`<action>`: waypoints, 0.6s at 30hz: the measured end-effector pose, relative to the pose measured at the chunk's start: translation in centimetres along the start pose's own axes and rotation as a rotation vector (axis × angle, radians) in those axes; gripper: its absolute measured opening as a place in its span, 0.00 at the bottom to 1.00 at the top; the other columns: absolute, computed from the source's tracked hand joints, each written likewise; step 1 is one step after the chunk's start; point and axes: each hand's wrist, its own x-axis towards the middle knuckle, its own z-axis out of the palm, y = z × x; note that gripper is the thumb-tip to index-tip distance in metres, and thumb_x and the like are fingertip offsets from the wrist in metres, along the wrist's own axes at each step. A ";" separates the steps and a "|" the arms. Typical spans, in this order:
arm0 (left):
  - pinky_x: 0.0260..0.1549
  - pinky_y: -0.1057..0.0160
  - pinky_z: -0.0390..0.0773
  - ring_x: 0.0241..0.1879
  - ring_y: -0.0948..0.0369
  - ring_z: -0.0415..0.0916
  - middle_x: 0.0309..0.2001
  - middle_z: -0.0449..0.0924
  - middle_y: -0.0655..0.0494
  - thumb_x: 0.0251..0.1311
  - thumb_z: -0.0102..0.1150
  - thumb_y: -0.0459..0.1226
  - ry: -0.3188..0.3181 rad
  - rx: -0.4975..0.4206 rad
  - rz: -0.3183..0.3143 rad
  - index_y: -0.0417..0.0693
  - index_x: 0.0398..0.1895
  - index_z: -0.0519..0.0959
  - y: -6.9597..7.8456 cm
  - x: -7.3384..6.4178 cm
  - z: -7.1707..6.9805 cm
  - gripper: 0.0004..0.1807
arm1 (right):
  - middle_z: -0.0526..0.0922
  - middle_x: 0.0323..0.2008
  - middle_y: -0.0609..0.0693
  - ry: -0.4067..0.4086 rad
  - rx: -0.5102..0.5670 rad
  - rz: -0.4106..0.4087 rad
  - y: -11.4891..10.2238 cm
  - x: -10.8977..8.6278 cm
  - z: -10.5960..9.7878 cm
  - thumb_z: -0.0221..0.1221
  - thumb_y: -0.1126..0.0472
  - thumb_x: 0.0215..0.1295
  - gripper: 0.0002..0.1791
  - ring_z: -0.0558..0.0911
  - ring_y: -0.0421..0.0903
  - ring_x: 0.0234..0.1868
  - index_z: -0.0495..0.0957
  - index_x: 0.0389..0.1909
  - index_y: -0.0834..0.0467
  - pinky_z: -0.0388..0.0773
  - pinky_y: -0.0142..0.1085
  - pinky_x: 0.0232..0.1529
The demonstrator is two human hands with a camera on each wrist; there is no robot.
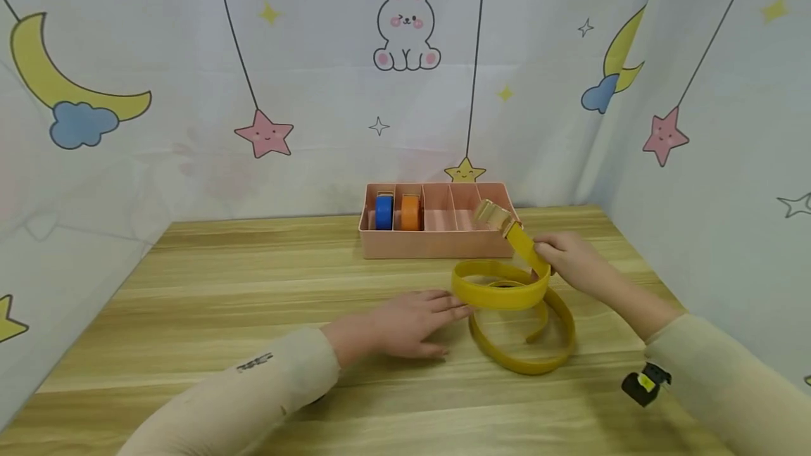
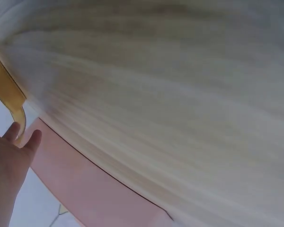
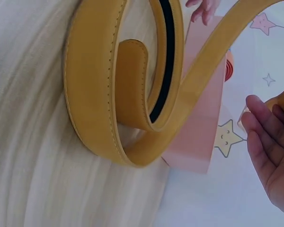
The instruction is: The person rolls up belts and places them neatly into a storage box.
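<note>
A yellow belt (image 1: pixel 500 298) lies in loose loops on the right half of the table. Its gold buckle (image 1: pixel 493 215) is raised at the upper end, overlapping the pink box in the head view. My right hand (image 1: pixel 573 262) pinches the strap just below the buckle. Fingers extended and palm down, my left hand (image 1: pixel 412 326) has its fingertips right at the left side of the loops. In the right wrist view the belt (image 3: pixel 90 85) shows stitched edges and a dark strip inside, and the right hand (image 3: pixel 274 146) has curled fingers.
A pink divided box (image 1: pixel 437 245) stands at the back of the wooden table (image 1: pixel 253 266). Rolled belts, one blue (image 1: pixel 384 212) and one orange (image 1: pixel 410 212), sit in its two left compartments. A printed curtain (image 1: pixel 329 90) hangs behind and along the sides.
</note>
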 end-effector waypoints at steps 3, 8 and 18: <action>0.69 0.57 0.49 0.74 0.56 0.45 0.76 0.48 0.57 0.70 0.44 0.57 -0.029 0.029 0.014 0.59 0.79 0.46 0.5 0.7 0.0 0.39 | 0.83 0.25 0.49 -0.009 0.030 0.004 -0.1 0.0 -0.5 0.39 0.61 0.76 0.20 0.78 0.46 0.28 0.78 0.46 0.69 0.74 0.40 0.30; 0.68 0.55 0.53 0.71 0.57 0.54 0.73 0.56 0.60 0.72 0.47 0.50 -0.053 0.107 0.012 0.61 0.76 0.55 1.4 1.7 -0.3 0.32 | 0.80 0.22 0.48 -0.012 0.022 -0.016 0.0 -0.2 0.1 0.41 0.62 0.76 0.18 0.72 0.45 0.23 0.78 0.36 0.65 0.68 0.37 0.26; 0.56 0.60 0.68 0.50 0.62 0.73 0.49 0.80 0.65 0.74 0.47 0.43 0.044 0.201 0.069 0.60 0.49 0.78 1.5 1.4 -0.6 0.09 | 0.82 0.35 0.54 -0.071 0.141 -0.057 2.0 -0.8 3.9 0.42 0.63 0.77 0.18 0.79 0.48 0.36 0.75 0.51 0.73 0.78 0.39 0.38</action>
